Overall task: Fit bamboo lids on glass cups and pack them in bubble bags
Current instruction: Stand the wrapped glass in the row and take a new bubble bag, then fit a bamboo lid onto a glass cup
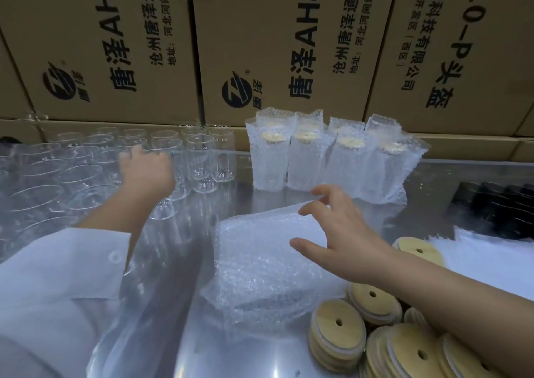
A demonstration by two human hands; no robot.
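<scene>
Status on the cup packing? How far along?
Done: at least four lidded cups stand bagged at the back. In hand: left grip reaches into the bare glass cups, whether it holds one is unclear; right grip hovers open over the flat bubble bags. Left: many cups unlidded, stacks of bamboo lids unused. Early stage.

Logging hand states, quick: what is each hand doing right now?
Left hand: among the glass cups, fingers hidden; grip cannot be told.
Right hand: open, fingers spread above the bubble bags, holding nothing.

Glossy glass cups (222, 158), matt bamboo lids (336, 324), perhaps steel table (248, 361).
</scene>
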